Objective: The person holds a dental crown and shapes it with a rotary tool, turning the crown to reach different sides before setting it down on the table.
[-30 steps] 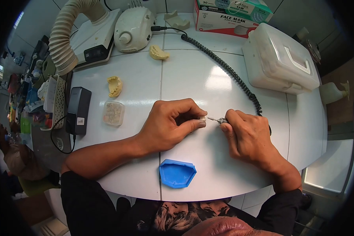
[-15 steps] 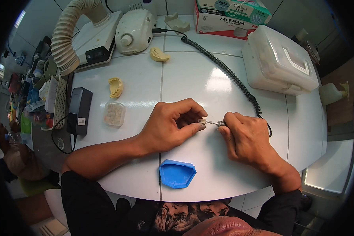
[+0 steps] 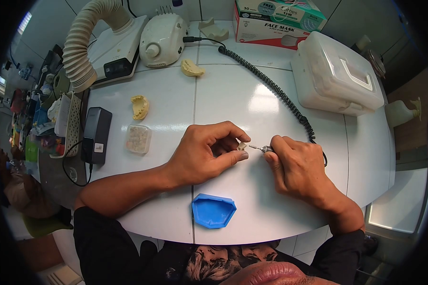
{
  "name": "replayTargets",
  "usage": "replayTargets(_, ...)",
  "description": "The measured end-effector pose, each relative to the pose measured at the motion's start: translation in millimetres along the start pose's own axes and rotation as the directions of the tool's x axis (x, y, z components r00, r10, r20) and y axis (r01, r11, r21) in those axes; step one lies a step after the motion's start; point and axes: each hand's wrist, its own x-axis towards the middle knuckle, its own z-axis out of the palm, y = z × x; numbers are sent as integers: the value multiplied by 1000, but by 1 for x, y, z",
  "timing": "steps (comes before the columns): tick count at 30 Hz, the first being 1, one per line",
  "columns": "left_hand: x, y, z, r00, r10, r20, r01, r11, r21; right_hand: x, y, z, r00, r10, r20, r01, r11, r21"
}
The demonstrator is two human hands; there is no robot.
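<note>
My left hand (image 3: pixel 202 152) pinches a small off-white piece (image 3: pixel 242 146), like a bit of dental plaster, between thumb and fingertips. Its exact kind is too small to make out. Wrapped round a rotary handpiece (image 3: pixel 267 149) is my right hand (image 3: pixel 299 166); most of the handle is hidden in the fist. The thin metal bur (image 3: pixel 255 147) points left at the piece, with a slight gap between them. A black coiled cord (image 3: pixel 275 90) runs from the white control unit (image 3: pixel 161 40) toward my right hand. Below my hands lies a blue angular mould tray (image 3: pixel 214 212).
Yellowish dental casts (image 3: pixel 139 107) and a small clear box (image 3: pixel 138 139) lie to the left, beside a black power box (image 3: pixel 96 135). A hose (image 3: pixel 78 52) arches at the back left. A lidded plastic case (image 3: pixel 337 76) and face mask boxes (image 3: pixel 278 23) stand back right.
The small piece has been tilted and drawn slightly left and down in my left fingers. A gap now shows between it and the bur. My right hand is nearly still.
</note>
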Motion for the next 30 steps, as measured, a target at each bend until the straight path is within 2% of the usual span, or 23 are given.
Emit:
replayTargets(7, 1, -2, 0, 1000, 23, -7, -23, 1000, -11, -1, 2, 3, 999, -14, -31, 14, 1000, -3)
replayTargets(11, -1, 4, 0, 999, -38, 20, 38, 999, -19, -2, 1, 2, 1000, -3, -22, 3, 1000, 3)
replayTargets(14, -1, 2, 0, 1000, -21, 6, 21, 1000, -1, -3, 0, 1, 1000, 5, -2, -5, 1000, -4)
replayTargets(20, -1, -4, 2, 999, -35, 13, 37, 988, -150, -5, 0, 3, 1000, -8, -21, 8, 1000, -6)
replayTargets(23, -1, 1, 1, 996, -87, 23, 90, 985, -150, -4, 0, 2, 999, -16, -40, 16, 1000, -7)
replayTargets(26, -1, -4, 0, 999, -30, 46, 33, 997, -72, -6, 0, 3, 998, -21, -54, 21, 1000, -2)
replayTargets(30, 0, -8, 2, 1000, -8, 8, 8, 992, -123, -7, 2, 5, 997, -21, -71, 22, 1000, 20)
